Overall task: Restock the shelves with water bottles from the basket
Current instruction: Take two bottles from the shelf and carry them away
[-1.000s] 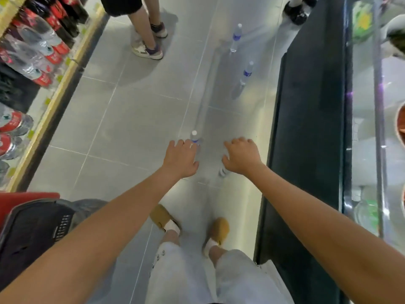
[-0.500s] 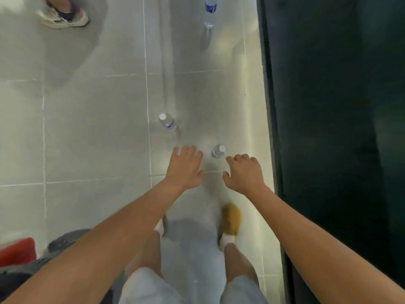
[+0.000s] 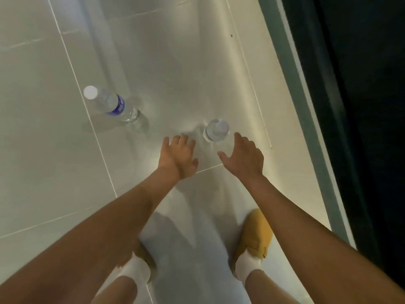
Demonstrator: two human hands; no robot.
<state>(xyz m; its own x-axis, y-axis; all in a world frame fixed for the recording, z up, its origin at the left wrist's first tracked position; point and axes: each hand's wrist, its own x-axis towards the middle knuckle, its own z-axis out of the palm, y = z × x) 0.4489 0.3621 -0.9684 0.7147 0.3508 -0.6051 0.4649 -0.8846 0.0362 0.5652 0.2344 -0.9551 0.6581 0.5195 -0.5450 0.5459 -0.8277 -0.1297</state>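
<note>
so the left hand [image 3: 178,156] and right hand [image 3: 245,156] both hover empty, fingers loose, either side of the near bottle [image 3: 215,131], second bottle [image 3: 110,104] off to its left.

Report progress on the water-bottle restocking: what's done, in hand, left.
Done: nothing visible; no shelf or basket is in view. In hand: the left hand and right hand, both open, reach toward the nearer bottle; neither grips it. Left: that bottle and the labelled bottle, both standing on the floor, need picking up and shelving.
</note>
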